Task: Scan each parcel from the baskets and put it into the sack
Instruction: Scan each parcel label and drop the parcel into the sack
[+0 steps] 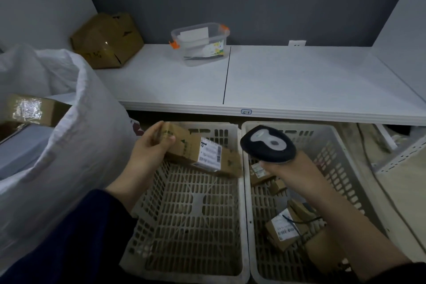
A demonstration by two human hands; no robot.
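Note:
My left hand [151, 147] grips one end of a long brown cardboard parcel [198, 150] with a white shipping label, held above the left basket [191, 214], whose bottom shows no parcels. My right hand [290, 168] holds a black and grey barcode scanner [267, 143] by its handle, its head just right of the parcel's label. The right basket [332, 168] holds several small brown labelled parcels [284, 228]. A big white woven sack [69, 136] stands open at the left with boxes inside [30, 110].
A white shelf [299, 80] runs across behind the baskets. On it stand a battered cardboard box [106, 39] at the back left and a clear plastic tub with orange clips [200, 41]. The scanner's black cable [299, 221] trails into the right basket. Metal shelf parts [401, 152] lie at the right.

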